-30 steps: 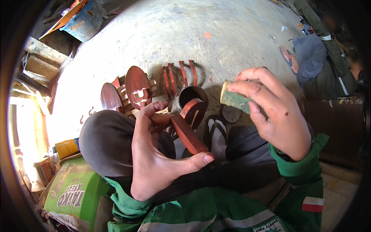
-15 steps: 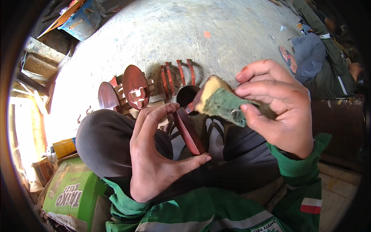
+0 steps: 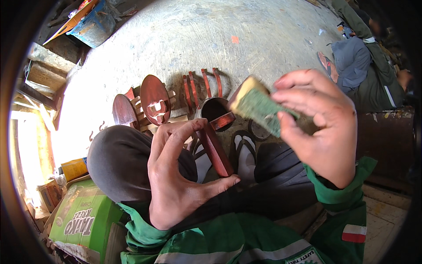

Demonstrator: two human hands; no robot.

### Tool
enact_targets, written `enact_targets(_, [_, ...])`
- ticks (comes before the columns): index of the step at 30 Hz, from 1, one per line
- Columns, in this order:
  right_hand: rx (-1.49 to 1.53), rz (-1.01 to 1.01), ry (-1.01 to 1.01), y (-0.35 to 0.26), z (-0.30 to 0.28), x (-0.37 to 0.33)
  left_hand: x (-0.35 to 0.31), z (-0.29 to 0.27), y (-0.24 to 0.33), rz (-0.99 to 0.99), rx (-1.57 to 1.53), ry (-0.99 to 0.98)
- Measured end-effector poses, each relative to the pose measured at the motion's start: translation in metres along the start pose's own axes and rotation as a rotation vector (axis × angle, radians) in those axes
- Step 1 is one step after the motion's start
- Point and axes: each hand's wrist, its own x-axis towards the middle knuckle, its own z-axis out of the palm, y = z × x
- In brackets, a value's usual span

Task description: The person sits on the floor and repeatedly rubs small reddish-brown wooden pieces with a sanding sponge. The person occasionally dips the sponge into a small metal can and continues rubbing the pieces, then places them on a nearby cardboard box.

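My left hand (image 3: 176, 176) holds a small dark red wooden piece (image 3: 215, 147) between fingertips and thumb, above my knees. My right hand (image 3: 321, 123) grips a green and yellow sponge pad (image 3: 257, 108), raised to the right of that piece and just above its top end. Both sleeves are green. Below the hands lie my dark trousers and sandals (image 3: 244, 152).
On the concrete floor (image 3: 198, 39) stand oval dark red wooden parts (image 3: 154, 99), several curved red slats (image 3: 200, 83) and a dark round tin (image 3: 215, 108). A green box (image 3: 83, 215) sits at lower left, a blue crate (image 3: 94, 24) at top left. Another person (image 3: 365, 70) sits at upper right.
My right hand has lifted the sponge pad and brought it leftward, closer to the camera, over the wooden piece. My left hand has turned the piece slightly.
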Motion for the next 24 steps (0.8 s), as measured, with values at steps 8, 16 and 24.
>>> enact_targets(8, [0.172, 0.101, 0.003, -0.0001, 0.0039, 0.0034, 0.0035, 0.0010, 0.0051, -0.027, 0.003, 0.039])
enact_targets(16, [0.311, 0.015, -0.026, 0.0025, 0.0040, 0.0055, 0.0019, 0.0031, 0.0041, -0.068, -0.151, 0.064])
enact_targets(24, [0.063, -0.050, -0.100, 0.0070, 0.0087, 0.0007, -0.0013, 0.0047, 0.0004, -0.123, -0.261, 0.056])
